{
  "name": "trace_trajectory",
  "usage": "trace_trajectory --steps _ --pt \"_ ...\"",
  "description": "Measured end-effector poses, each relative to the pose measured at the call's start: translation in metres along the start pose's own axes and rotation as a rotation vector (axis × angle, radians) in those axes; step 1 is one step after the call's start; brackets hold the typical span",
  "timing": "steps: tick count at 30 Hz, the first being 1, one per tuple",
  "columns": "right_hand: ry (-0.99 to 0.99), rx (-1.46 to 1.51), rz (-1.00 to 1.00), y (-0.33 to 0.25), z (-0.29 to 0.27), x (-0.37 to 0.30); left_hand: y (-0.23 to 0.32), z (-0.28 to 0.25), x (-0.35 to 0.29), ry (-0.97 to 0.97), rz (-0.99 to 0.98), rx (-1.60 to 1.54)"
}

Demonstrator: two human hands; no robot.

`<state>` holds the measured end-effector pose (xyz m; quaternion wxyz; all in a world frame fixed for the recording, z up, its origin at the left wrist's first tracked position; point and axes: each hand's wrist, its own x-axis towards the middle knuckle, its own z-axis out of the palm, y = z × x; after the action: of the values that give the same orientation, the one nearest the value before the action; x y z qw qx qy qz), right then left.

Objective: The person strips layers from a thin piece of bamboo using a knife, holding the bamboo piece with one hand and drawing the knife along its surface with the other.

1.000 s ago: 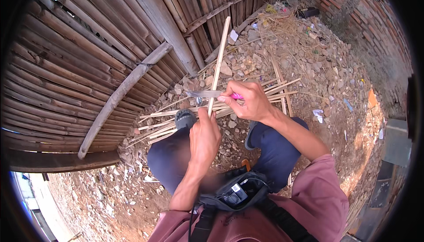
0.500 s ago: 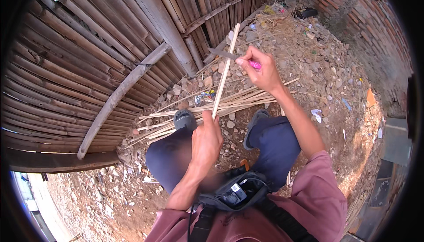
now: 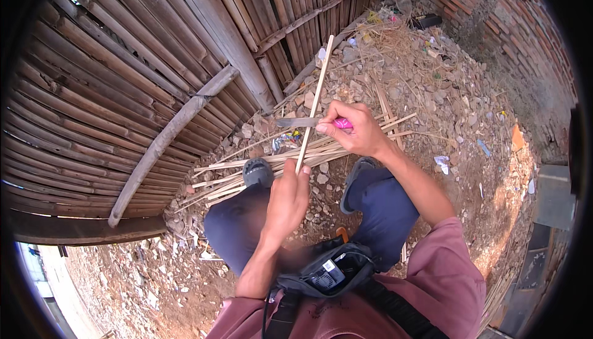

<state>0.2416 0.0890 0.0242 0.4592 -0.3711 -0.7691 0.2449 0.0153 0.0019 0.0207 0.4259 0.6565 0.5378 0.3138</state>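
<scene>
My left hand (image 3: pixel 286 195) is closed round the lower end of a long, pale wooden or bamboo strip (image 3: pixel 319 85), which slants up and away to the right. In my right hand (image 3: pixel 361 132) is a pink-handled knife (image 3: pixel 298 122), its grey blade lying across the strip a little above my left hand. The fingers of the right hand wrap the handle and hide part of it. Beyond my feet, several similar strips (image 3: pixel 330 152) lie in a loose pile on the ground, partly behind both hands.
A bamboo slat wall (image 3: pixel 111 92) rises at the left, and a brick wall (image 3: pixel 525 36) stands at the far right. Stones and litter cover the ground (image 3: pixel 445 98). An open black bag (image 3: pixel 327 274) sits at my waist, between my knees.
My right hand has drawn the knife down along the strip, from near its upper part toward my left hand. The left hand stays nearly still, keeping its grip.
</scene>
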Motion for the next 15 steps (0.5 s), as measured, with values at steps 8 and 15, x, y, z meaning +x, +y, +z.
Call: trace_trajectory --steps 8,15 --pt "-0.073 0.047 0.11 -0.014 0.011 0.001 0.001 -0.016 -0.001 -0.047 -0.134 -0.187" --pt "0.083 0.105 0.135 -0.006 0.003 0.003 -0.004 -0.016 -0.003 -0.082 -0.166 -0.402"
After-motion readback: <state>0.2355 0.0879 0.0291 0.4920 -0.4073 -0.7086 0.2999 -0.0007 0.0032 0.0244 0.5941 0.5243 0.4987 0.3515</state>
